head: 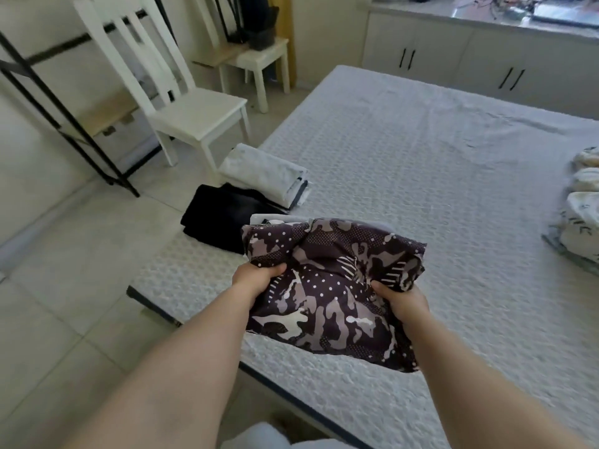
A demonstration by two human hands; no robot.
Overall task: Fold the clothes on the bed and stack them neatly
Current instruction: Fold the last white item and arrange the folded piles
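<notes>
Above the near corner of the bed [405, 150], left hand [259, 275] and right hand [403, 299] each grip a side of the folded camouflage garment [330, 286], its long axis spanning between them, the black folded pile [217, 218] lying nearer the left hand

I stood in a bedroom of a home. Beyond my fingers [275, 270] spread a wide bed [421, 163] under a pale quilted cover, with folded clothes [264, 176] lying near its edge, ahead and left of my fingers. Farther left of them a white wooden chair [181, 102] stood on the tiled floor [64, 286], with a small white side table [256, 59] behind it. Past the far side of the bed ran low white cupboards [470, 56] with dark handles, under a cluttered grey top.
</notes>
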